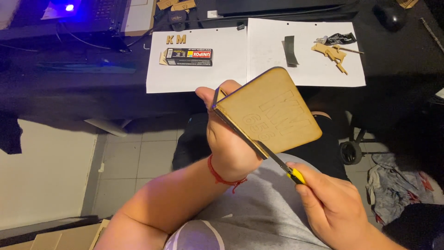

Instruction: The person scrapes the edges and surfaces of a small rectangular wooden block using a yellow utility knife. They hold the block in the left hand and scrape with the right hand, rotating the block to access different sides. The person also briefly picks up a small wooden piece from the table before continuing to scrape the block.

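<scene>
Two hands at work: left hand [229, 148] clamps the wooden board [273, 111] by its near corner, tilted over the lap; right hand [330, 203] fisted round the knife [277, 162], blade lying along the board's lower edge, just below the grip, trimming apparently part done

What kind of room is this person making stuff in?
Probably a home hobby desk. On the dark desk lie white paper sheets, small wooden cut-out pieces and a glue box, and the hands hold a wooden board and a yellow-handled blade.
</scene>
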